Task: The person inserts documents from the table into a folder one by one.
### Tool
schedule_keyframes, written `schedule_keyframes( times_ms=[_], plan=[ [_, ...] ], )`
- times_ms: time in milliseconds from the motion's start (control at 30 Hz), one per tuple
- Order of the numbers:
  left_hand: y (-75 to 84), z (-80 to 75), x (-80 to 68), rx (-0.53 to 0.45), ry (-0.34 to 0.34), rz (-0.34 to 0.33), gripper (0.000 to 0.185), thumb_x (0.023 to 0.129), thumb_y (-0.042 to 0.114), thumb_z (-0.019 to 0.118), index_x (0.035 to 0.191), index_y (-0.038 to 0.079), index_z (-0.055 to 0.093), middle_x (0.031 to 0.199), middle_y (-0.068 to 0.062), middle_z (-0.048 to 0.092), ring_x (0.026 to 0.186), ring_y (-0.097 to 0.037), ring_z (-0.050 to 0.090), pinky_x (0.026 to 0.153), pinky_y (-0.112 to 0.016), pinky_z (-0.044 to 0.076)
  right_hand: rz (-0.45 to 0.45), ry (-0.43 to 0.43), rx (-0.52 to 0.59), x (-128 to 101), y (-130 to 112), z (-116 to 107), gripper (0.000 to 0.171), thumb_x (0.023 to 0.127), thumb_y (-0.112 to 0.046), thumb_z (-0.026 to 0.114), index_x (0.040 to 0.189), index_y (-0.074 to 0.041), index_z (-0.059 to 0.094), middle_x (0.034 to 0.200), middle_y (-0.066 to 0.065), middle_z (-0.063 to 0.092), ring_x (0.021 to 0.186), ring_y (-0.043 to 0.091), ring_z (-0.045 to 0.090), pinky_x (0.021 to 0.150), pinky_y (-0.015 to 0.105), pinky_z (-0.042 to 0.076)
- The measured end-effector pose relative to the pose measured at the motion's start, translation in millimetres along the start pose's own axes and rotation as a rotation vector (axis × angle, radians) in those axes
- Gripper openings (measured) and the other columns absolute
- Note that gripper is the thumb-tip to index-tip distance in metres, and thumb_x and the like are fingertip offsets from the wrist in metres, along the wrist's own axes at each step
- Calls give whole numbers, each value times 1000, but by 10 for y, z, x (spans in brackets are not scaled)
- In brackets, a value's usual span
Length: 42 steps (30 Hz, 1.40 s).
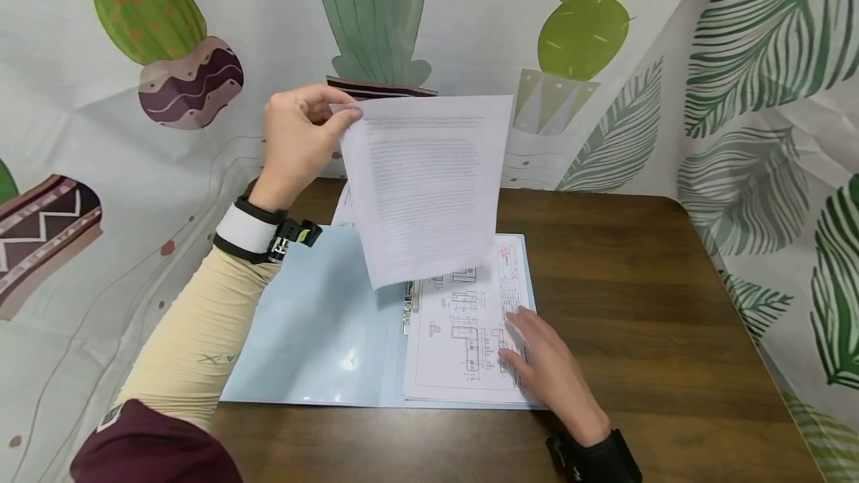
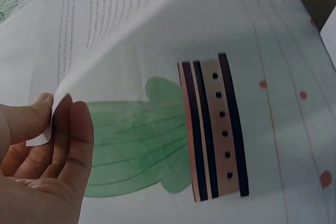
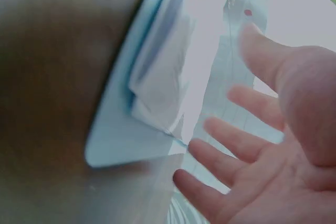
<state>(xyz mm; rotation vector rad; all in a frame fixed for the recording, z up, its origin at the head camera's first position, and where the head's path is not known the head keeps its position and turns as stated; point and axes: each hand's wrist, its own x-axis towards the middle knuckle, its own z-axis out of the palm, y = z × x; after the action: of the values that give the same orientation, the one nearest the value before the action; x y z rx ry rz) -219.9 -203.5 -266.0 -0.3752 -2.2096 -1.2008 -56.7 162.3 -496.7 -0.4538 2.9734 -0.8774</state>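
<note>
My left hand (image 1: 298, 133) pinches the upper left corner of a printed sheet of paper (image 1: 429, 192) between thumb and fingers. The sheet hangs upright above a light blue folder (image 1: 315, 319), lines of text facing me. In the left wrist view the sheet (image 2: 113, 9) bends up from the thumb. The folder lies spread on the table, a metal clip (image 1: 407, 308) near its spine, partly hidden. Technical drawings (image 1: 443, 371) lie stacked on its right side. My right hand (image 1: 553, 371) is over their right edge, its fingers (image 3: 231, 140) spread and holding nothing.
Another white paper (image 1: 343, 209) lies behind the folder, mostly covered by the raised sheet. The brown wooden table (image 1: 617, 282) extends to the right. A cloth (image 1: 470, 13) printed with cacti and leaves hangs behind it. Straps (image 1: 248, 229) circle both wrists.
</note>
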Motion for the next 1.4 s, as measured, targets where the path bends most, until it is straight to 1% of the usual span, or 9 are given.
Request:
schedule_keyframes(
  times_ms=[167, 300, 400, 467, 633, 733, 900, 1067, 1400],
  plan=[
    [18, 64, -93, -22, -86, -26, 12, 91, 13, 80, 100, 5, 80, 83, -14, 77, 58, -9, 57, 53, -22, 35, 17, 165, 165, 62, -2, -103, 74, 96, -19, 76, 157, -4, 37, 155, 23, 46, 138, 41, 49, 107, 58, 43],
    [25, 131, -191, -69, -165, -54, 13, 91, 13, 80, 101, 6, 80, 79, -13, 76, 58, -14, 58, 54, -21, 40, -4, 244, 339, 85, -25, -174, 70, 100, -17, 69, 159, -6, 33, 152, 19, 51, 135, 35, 55, 108, 35, 45],
    [17, 187, -272, -95, -216, -88, 13, 91, 14, 80, 102, 6, 80, 76, -11, 75, 58, -16, 58, 56, -23, 42, 8, 238, 470, 80, -51, -206, 64, 103, -17, 64, 160, -9, 35, 147, 17, 57, 131, 30, 59, 102, 17, 44],
    [0, 231, -325, -99, -243, -106, 13, 92, 14, 80, 102, 7, 80, 75, -10, 75, 60, -18, 57, 57, -24, 41, 29, 221, 542, 77, -59, -218, 61, 104, -16, 63, 158, -10, 38, 141, 19, 62, 124, 28, 64, 96, 13, 46],
    [-59, 341, -452, -98, -292, -130, 13, 93, 13, 78, 104, 7, 79, 80, -7, 76, 65, -20, 59, 60, -26, 41, 107, 151, 703, 57, -75, -234, 53, 103, -15, 64, 152, -5, 46, 122, 22, 71, 99, 19, 73, 77, 20, 56],
    [-108, 402, -531, -110, -314, -156, 13, 93, 13, 77, 105, 7, 79, 84, -6, 77, 68, -20, 63, 60, -26, 43, 158, 110, 789, 48, -91, -238, 48, 103, -18, 64, 148, -5, 51, 115, 19, 74, 90, 15, 73, 73, 26, 57],
    [-218, 499, -657, -132, -335, -214, 13, 93, 14, 78, 104, 7, 79, 84, -8, 77, 69, -20, 63, 60, -26, 41, 211, 79, 818, 30, -100, -232, 41, 103, -22, 65, 140, -6, 58, 109, 14, 77, 85, 16, 73, 73, 28, 57],
    [-322, 585, -747, -119, -352, -263, 13, 93, 16, 78, 104, 9, 79, 86, -6, 77, 69, -19, 62, 59, -27, 40, 249, 72, 808, 13, -103, -220, 34, 102, -22, 66, 132, -6, 63, 105, 14, 78, 79, 20, 73, 66, 30, 57],
    [-502, 713, -858, -91, -352, -317, 12, 93, 18, 78, 103, 11, 80, 86, -3, 77, 72, -18, 64, 58, -27, 40, 283, 90, 826, -6, -98, -186, 29, 101, -21, 67, 125, -3, 67, 103, 14, 78, 77, 22, 74, 61, 33, 58]
  ],
)
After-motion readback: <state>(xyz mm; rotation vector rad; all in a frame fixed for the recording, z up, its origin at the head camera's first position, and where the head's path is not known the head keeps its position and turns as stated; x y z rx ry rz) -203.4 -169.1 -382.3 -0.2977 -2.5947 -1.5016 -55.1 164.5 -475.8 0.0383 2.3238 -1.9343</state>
